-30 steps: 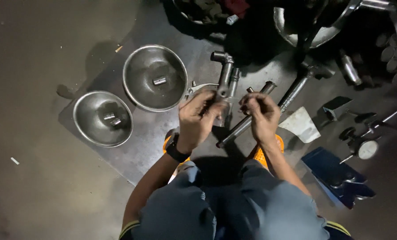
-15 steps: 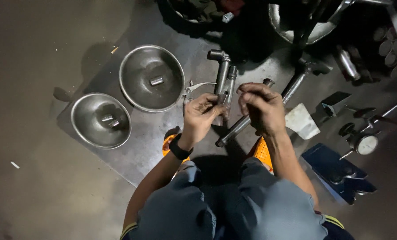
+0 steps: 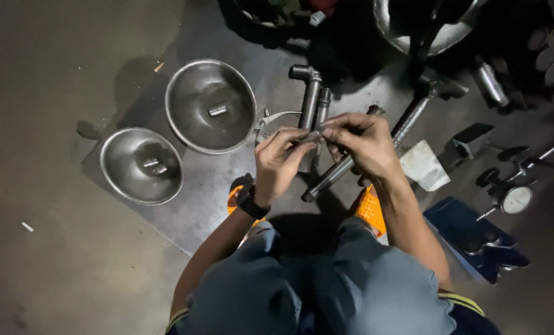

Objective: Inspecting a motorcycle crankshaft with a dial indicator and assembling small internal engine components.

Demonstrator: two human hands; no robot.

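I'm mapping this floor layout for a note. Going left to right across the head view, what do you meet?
Smaller steel bowl → larger steel bowl → left hand → right hand → pale wedge-shaped block → dial gauge.
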